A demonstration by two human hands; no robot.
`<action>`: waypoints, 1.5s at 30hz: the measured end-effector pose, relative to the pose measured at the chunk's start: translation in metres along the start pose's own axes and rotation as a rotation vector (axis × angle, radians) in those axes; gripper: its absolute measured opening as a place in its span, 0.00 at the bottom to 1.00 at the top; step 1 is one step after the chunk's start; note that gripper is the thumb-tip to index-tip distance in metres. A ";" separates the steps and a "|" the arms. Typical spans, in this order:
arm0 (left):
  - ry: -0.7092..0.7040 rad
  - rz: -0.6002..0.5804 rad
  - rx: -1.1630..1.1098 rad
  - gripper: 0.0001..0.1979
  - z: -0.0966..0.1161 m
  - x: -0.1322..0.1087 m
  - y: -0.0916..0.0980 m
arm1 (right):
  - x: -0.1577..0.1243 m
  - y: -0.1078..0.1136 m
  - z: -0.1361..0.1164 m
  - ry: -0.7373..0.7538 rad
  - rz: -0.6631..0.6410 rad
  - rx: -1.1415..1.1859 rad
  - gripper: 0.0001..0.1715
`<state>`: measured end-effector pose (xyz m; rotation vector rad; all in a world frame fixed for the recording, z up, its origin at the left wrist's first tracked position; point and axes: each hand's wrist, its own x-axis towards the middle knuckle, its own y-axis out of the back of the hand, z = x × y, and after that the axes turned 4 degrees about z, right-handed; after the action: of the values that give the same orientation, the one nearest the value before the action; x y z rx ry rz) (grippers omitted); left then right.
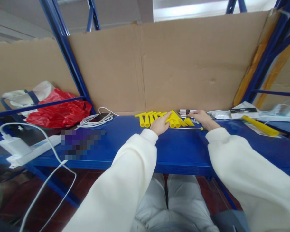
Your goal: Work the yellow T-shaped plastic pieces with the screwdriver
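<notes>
My left hand (pixel 160 124) reaches to the row of yellow plastic pieces, its fingers closed around one yellow piece (pixel 175 115) with a flat, angled end. Left of that hand, several yellow tube-handled pieces (pixel 142 120) lie side by side. More yellow pieces with slanted ends (pixel 188 121) lie between my hands. My right hand (pixel 202 118) has its fingers pressed together at a stack of small white packets with dark bands (pixel 183 112); what is between its fingertips is too small to make out. A thin rod with a yellow end (pixel 201 129) lies in front of the pieces.
A cardboard sheet (pixel 183 64) walls off the back of the blue table (pixel 125 138). To the left are a red plastic bag (pixel 60 109), a coiled white cable (pixel 95 121) and a power strip (pixel 33 151). A small box (pixel 244 112) and a long yellow piece (pixel 260 125) lie right.
</notes>
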<state>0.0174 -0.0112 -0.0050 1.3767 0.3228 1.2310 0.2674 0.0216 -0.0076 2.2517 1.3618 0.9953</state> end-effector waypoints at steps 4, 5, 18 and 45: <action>0.050 0.129 -0.212 0.32 -0.005 0.005 0.002 | 0.008 0.015 0.025 -0.054 0.075 -0.526 0.10; 0.055 0.162 -0.289 0.32 -0.005 0.007 0.002 | 0.008 0.016 0.030 -0.064 0.061 -0.588 0.11; 0.509 -0.040 -1.158 0.10 0.022 0.001 0.022 | 0.015 0.012 0.049 -0.052 -0.028 -0.645 0.13; 0.641 -0.410 -1.335 0.14 0.013 0.003 0.014 | -0.008 -0.006 -0.013 0.190 -0.315 0.229 0.04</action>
<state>0.0224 -0.0199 0.0115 -0.2345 0.1305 1.1118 0.2521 0.0167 -0.0054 2.0413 1.9288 1.0040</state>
